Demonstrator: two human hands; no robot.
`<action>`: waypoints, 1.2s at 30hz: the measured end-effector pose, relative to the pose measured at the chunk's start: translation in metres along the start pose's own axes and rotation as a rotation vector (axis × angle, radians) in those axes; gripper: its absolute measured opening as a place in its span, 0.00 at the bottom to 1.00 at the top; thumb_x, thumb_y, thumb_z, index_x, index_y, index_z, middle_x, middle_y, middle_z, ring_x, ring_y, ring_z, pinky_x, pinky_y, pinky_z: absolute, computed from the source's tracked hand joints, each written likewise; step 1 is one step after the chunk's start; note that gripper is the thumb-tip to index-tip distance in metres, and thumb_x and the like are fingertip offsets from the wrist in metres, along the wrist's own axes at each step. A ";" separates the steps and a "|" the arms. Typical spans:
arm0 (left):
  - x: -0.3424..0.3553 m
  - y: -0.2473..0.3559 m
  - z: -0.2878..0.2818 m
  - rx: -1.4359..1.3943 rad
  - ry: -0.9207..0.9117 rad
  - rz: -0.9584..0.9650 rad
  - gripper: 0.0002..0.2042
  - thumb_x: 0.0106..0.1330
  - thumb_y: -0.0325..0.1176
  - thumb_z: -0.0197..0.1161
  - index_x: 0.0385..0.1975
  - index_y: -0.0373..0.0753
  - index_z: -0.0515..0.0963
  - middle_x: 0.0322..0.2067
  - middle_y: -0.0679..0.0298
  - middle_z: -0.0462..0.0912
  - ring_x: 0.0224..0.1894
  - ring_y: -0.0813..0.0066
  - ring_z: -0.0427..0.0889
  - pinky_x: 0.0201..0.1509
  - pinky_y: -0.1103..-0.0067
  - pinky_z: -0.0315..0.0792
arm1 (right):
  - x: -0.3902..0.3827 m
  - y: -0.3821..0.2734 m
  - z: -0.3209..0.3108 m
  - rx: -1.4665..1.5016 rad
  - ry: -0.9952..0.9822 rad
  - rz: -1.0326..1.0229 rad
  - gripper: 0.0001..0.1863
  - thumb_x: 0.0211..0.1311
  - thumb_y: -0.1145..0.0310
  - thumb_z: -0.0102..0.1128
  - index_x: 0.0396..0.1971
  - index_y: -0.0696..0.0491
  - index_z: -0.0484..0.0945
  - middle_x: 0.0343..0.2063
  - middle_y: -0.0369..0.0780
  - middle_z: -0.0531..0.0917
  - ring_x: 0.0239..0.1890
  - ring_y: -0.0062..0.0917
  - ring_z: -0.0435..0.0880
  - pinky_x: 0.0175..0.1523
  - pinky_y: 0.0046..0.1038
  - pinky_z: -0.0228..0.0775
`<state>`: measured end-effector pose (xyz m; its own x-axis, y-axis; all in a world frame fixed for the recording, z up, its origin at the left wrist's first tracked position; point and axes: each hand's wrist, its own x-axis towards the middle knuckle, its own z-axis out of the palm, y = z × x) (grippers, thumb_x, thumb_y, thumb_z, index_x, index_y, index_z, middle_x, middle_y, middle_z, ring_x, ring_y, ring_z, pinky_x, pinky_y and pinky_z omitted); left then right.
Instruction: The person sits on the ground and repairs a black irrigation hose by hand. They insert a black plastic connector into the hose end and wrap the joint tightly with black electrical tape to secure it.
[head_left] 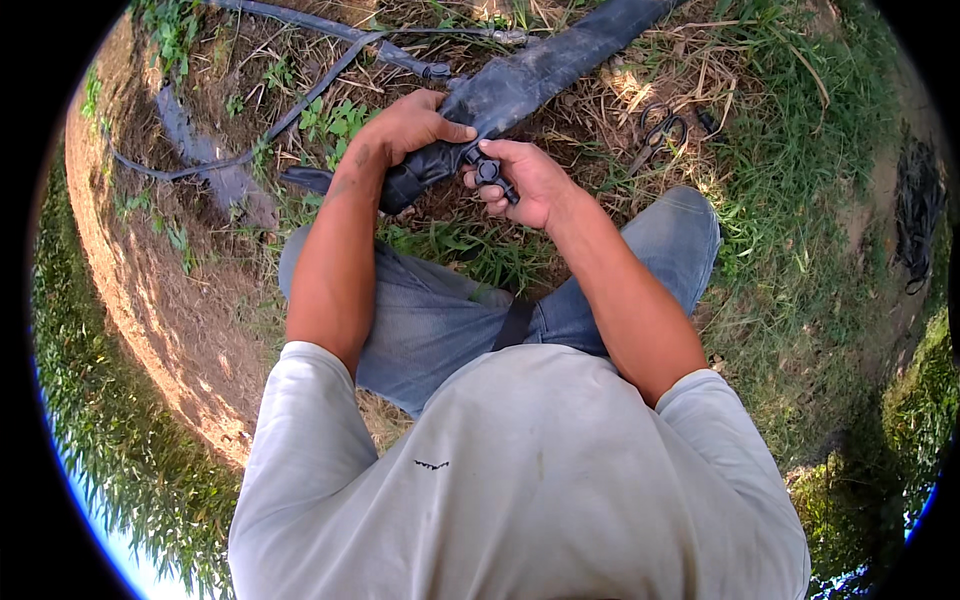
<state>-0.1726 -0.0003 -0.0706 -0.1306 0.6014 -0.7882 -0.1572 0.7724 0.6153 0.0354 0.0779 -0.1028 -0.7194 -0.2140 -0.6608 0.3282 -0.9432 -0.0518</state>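
A wide, flat black hose [540, 80] comes down from the upper right and ends in a folded, bunched part close to my knees. My left hand [418, 130] is closed on this hose, its thumb lying along the upper face. Beside it, my right hand [528, 180] grips a small black plastic valve fitting [489, 173] between thumb and fingers. The fitting's upper end meets the hose's edge; whether it is seated in the hose I cannot tell. The left fingers are mostly hidden beneath the hose.
Scissors [660, 138] with dark handles lie on dry straw to the right. Thin black tubing [290, 115] loops across the ground at the left, near a grey flattened strip [200, 150]. A dark tangled bundle [915, 210] lies at the far right. Grass surrounds my bent legs [400, 320].
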 end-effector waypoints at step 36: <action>-0.039 0.002 0.028 1.487 0.088 0.635 0.11 0.63 0.37 0.63 0.42 0.44 0.84 0.41 0.54 0.79 0.40 0.56 0.87 0.38 0.65 0.79 | 0.024 0.058 0.023 -0.421 0.474 -0.677 0.10 0.59 0.81 0.71 0.37 0.58 0.78 0.34 0.35 0.83 0.34 0.19 0.79 0.40 0.24 0.71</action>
<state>-0.1400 -0.0166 -0.0390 0.1372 0.9115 -0.3876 0.9711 -0.0467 0.2339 0.0232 0.0119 -0.1049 -0.5436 0.5631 -0.6224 0.1916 -0.6387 -0.7452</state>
